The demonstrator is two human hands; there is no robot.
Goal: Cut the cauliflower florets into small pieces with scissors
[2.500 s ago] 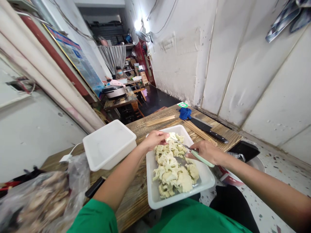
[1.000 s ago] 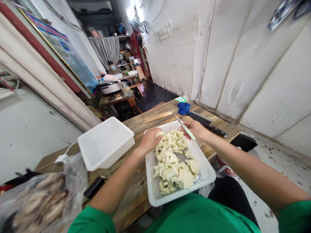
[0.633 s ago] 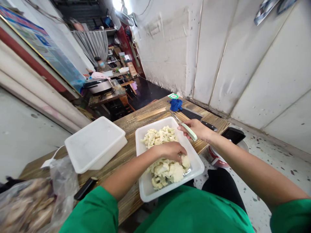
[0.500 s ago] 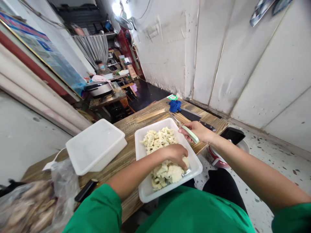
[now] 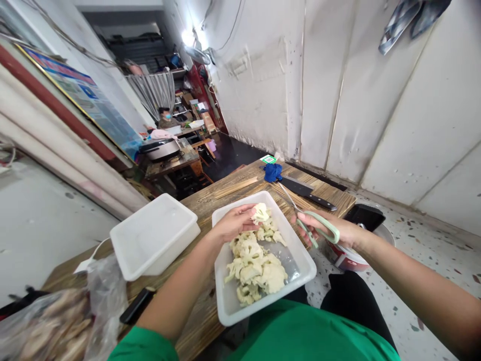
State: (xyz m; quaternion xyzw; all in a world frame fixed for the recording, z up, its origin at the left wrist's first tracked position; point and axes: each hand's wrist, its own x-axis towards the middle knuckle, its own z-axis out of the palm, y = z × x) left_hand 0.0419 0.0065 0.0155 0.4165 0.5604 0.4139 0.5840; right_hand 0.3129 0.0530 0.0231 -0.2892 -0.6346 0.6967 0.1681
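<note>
From the head camera, the person sits at a wooden table (image 5: 205,200) with a white tray (image 5: 298,250) pulled to the near edge, partly over the lap. The left hand (image 5: 235,223) is over the tray's far end. Its fingers are pinched together on a cauliflower floret (image 5: 260,212), which is lifted just clear of the heap of cut cauliflower (image 5: 255,265) that fills the tray's middle and near part.

The right hand (image 5: 330,233) is off the tray's right rim, closed around the pale green handles of a pair of scissors (image 5: 313,229). The scissors' long axis runs from the handles in the palm up and to the left. The thin blades point away from the person, past the tray's far right corner and toward the floret's side of the table. The blades are too fine for me to tell whether they are parted. The two hands are apart, with the tray's far right corner between them.

A lidded white container (image 5: 154,235) sits left of the tray. A black-handled cleaver (image 5: 306,191), a blue cloth (image 5: 272,172) and bamboo skewers (image 5: 240,186) lie beyond the tray. A crumpled plastic bag (image 5: 60,321) slumps at the near left.
</note>
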